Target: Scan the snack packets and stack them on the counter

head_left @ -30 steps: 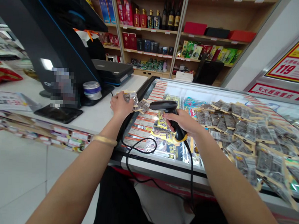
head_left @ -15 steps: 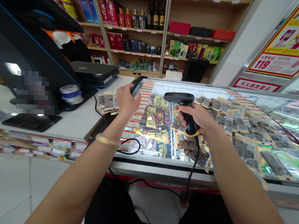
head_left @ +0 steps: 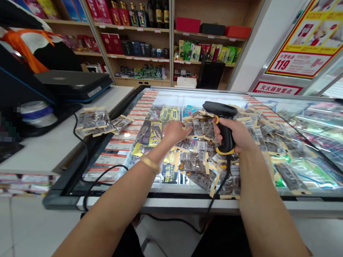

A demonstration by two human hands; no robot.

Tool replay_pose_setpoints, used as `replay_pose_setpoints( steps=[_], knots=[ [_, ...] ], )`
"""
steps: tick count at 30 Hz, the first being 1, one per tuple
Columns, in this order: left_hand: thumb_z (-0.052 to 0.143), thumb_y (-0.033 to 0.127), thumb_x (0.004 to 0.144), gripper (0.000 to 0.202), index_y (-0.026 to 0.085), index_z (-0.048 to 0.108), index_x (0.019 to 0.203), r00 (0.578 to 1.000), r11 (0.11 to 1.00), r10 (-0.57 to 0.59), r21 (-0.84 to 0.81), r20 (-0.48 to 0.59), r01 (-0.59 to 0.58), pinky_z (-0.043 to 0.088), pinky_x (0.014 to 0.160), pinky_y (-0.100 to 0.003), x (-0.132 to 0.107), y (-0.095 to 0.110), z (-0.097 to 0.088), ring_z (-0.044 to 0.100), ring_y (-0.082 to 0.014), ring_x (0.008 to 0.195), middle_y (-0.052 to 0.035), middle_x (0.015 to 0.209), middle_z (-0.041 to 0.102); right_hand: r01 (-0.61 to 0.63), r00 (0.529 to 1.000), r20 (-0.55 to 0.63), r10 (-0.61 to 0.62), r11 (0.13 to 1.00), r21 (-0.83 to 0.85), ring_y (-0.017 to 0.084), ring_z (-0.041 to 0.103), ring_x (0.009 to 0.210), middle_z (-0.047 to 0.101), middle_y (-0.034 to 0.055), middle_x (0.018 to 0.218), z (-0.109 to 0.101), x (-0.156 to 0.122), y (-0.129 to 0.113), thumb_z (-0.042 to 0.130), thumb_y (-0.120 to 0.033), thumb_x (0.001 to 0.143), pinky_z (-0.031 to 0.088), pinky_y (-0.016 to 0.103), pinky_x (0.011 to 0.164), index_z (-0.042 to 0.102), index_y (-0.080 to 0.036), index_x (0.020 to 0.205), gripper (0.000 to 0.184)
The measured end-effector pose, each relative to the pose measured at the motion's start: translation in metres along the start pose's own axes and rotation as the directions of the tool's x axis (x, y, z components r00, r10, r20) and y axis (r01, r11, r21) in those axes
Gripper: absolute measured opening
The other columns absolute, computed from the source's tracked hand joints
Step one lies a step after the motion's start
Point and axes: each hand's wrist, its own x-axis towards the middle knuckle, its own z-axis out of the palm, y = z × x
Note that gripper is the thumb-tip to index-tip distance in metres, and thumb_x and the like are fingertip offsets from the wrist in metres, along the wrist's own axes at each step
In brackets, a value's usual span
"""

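Observation:
My right hand (head_left: 236,135) is wrapped round the grip of a black and yellow barcode scanner (head_left: 226,127), held above a heap of small clear packets with dark contents. My left hand (head_left: 175,132), with a gold-coloured bangle at its wrist, is at the left side of this heap. Its thumb and fingertips come together at the edge of a clear packet (head_left: 196,126); the other fingers are partly hidden. A separate small pile of packets (head_left: 94,119) lies to the left on the white counter, with one packet (head_left: 121,123) beside it.
Yellow snack bags (head_left: 156,133) show through the glass top of the chest freezer (head_left: 174,204). The scanner's black cable (head_left: 214,200) hangs down the front and loops left. A black scale-like device (head_left: 73,84) stands on the counter (head_left: 45,145). Shelves (head_left: 135,57) line the back.
My left hand has moved from beside the counter's packets to the heap on the freezer. The view has turned right. The scanner stays in my right hand. Another packet now lies beside the left pile.

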Motion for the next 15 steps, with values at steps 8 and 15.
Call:
replay_pose_setpoints(
  steps=[8, 15],
  knots=[
    [0.076, 0.032, 0.077, 0.016, 0.020, 0.066, 0.078, 0.992, 0.932, -0.067, -0.361, -0.102, 0.026, 0.053, 0.088, -0.040, 0.003, -0.011, 0.002, 0.069, -0.0257, 0.092, -0.0063, 0.088, 0.073, 0.035, 0.999, -0.019, -0.037, 0.997, -0.066, 0.010, 0.050, 0.041, 0.059, -0.0035, 0.056, 0.006, -0.003, -0.001, 0.090, -0.043, 0.057, 0.040, 0.022, 0.037, 0.063, -0.018, 0.083, 0.045],
    [0.063, 0.022, 0.085, 0.018, 0.022, 0.051, 0.073, 0.976, 0.620, -0.212, -0.778, -0.042, 0.102, 0.044, 0.050, -0.025, -0.003, -0.013, -0.012, 0.047, -0.0109, 0.048, 0.0066, 0.060, 0.050, 0.035, 0.999, 0.002, -0.035, 0.994, -0.103, 0.010, 0.051, 0.041, 0.060, -0.0033, 0.058, 0.004, -0.005, 0.003, 0.090, -0.045, 0.059, 0.042, 0.023, 0.036, 0.064, -0.017, 0.089, 0.048]
  ],
)
